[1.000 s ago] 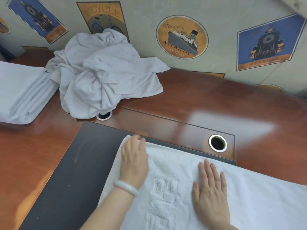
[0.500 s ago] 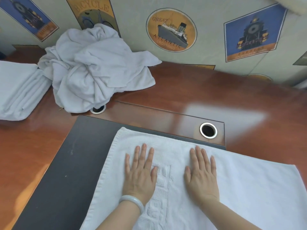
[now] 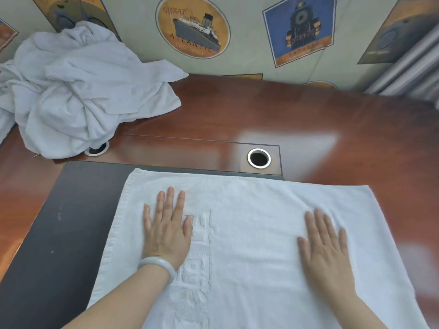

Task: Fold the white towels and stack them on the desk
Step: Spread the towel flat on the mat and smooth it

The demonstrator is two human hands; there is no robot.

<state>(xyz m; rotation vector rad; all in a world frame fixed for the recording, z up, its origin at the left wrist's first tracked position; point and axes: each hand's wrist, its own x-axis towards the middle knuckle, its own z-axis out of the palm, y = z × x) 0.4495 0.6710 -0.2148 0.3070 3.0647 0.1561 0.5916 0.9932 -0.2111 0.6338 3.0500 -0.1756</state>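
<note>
A white towel (image 3: 251, 210) with an embossed pattern down its middle lies spread flat on the desk in front of me. My left hand (image 3: 166, 229), with a pale bangle at the wrist, presses flat on the towel's left part, fingers straight. My right hand (image 3: 325, 245) lies flat on the towel's right part, fingers spread. A heap of crumpled white towels (image 3: 78, 89) sits at the back left against the wall.
The desk (image 3: 332, 129) is reddish wood with a dark mat (image 3: 54, 233) under the towel's left side. Two round cable holes (image 3: 259, 158) sit behind the towel; the left one is half under the heap. A wall with posters stands close behind.
My right hand slid to the right across the towel, away from my left hand. The left hand shifted slightly left. The view moved right, so the folded stack at the far left dropped out.
</note>
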